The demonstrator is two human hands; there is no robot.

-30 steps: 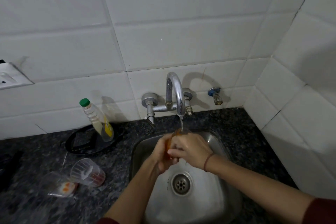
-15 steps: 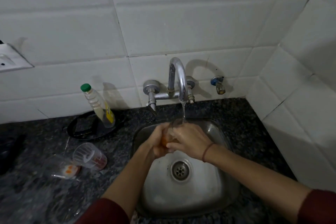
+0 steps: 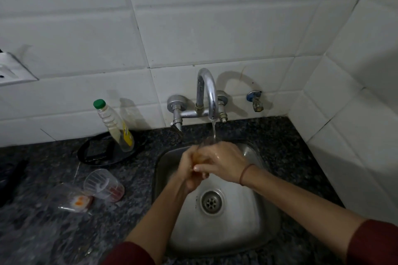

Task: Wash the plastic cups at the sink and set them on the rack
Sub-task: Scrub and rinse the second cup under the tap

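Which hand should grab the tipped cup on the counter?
Likely left. Both hands grip the held cup, but the left hand sits nearer the tipped cup on the counter left of the sink; the right hand would have to cross over.

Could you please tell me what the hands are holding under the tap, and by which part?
A plastic cup, mostly hidden: the left hand and the right hand both grip its side wall from opposite sides. Exact finger placement cannot be told.

One wide-angle view here, worn on the head, facing forward and down, close in over the sink (image 3: pixel 237 232), worktop (image 3: pixel 53 157) spreading left, tiled wall (image 3: pixel 193 28) filling the upper half.
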